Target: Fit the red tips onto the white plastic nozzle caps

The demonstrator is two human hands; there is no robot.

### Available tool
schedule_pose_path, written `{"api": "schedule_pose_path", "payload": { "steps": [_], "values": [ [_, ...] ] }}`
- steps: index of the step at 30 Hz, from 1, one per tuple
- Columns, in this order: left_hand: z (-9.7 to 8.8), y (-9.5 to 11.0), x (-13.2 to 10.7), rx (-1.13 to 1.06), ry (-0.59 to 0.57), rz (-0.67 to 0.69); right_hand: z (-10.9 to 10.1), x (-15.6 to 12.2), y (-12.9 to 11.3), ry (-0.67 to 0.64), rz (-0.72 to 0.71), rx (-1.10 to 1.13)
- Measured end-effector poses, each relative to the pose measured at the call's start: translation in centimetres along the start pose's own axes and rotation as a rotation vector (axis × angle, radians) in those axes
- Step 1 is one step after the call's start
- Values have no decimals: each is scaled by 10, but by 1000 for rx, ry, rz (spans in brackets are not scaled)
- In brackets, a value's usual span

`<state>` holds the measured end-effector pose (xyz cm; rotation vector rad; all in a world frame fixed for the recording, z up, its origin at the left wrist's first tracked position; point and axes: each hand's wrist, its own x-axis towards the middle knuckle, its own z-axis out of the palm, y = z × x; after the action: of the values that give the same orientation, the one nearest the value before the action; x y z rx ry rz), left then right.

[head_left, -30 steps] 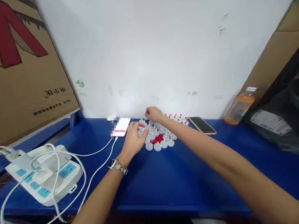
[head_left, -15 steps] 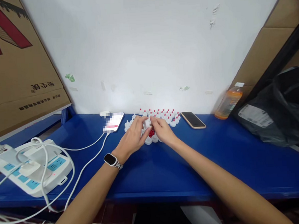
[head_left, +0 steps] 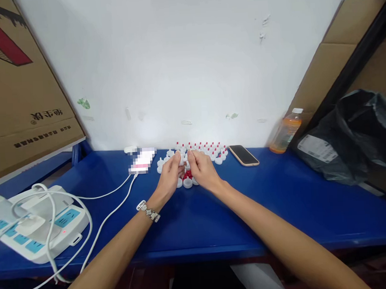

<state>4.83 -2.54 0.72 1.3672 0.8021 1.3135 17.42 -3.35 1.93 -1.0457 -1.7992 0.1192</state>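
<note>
My left hand [head_left: 169, 175] and my right hand [head_left: 201, 170] meet over a cluster of small white caps [head_left: 187, 182] and a little heap of red pieces [head_left: 187, 175] on the blue table [head_left: 217, 221]. Both hands have their fingers pinched together, and a small white cap shows between the fingertips. Which hand bears it I cannot make out. Behind the hands, rows of white caps with red tips [head_left: 209, 148] stand along the wall. A watch sits on my left wrist.
A phone with a lit screen [head_left: 143, 160] lies left of the caps, its white cable running to a power strip [head_left: 34, 224] at the left. A dark phone [head_left: 244, 155], an orange drink bottle [head_left: 285, 131], a black bag [head_left: 352, 139] and cardboard boxes stand around.
My right hand came back from the far rows of caps and joined my left hand. Both hands rose slightly and pinched together over the red pieces. The view shifted left.
</note>
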Motion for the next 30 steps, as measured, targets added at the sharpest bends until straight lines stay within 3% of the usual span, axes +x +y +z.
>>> {"api": "schedule_pose_path", "payload": {
  "steps": [3, 5, 8, 12, 14, 17, 21, 24, 27, 30],
  "values": [
    [-10, 1, 5, -161, -11, -108, -4, 1, 5, 26, -122, -123],
    [-21, 3, 9, -211, 38, -133, -10, 2, 11, 71, -102, -170],
    [-35, 5, 15, -90, 130, 13, -20, 2, 23, 29, -14, -220],
    [-35, 2, 16, 232, 62, 176, -25, 1, 31, -187, 44, -252],
    [-31, -1, 13, 344, 13, 222, -24, 1, 31, -187, 139, -178],
    [-28, -3, 9, 444, -51, 238, -21, 3, 27, -155, 284, 135],
    [-26, -3, 5, 488, -103, 246, -14, 9, 24, -183, 294, 447],
    [-31, -2, 7, 538, -12, 248, -12, 26, 31, -146, 274, 449],
    [-42, -2, 10, 721, 92, 287, -6, 55, 47, -97, 250, 291],
    [-52, -3, 13, 900, 102, 311, 11, 87, 67, -174, 317, 74]
  ]
}}
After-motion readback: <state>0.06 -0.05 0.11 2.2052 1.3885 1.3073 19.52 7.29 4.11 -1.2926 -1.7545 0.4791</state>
